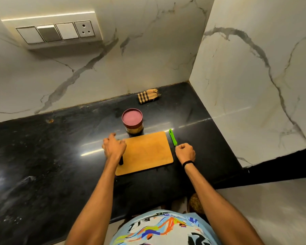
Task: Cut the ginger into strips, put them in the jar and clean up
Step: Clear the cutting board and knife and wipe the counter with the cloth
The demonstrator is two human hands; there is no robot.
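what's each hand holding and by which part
The left hand grips the cutting board by its left edge. The right hand sits curled at the near end of the green knife; a hold cannot be told.

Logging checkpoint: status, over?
Left hand curled at board edge, right hand curled at knife end, grips unclear. Board bare, jar lidded, no ginger seen. Cloth far back, apart.

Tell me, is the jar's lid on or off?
On. The pinkish-red lid sits flat across the top of the jar, which stands upright on the counter behind the cutting board.
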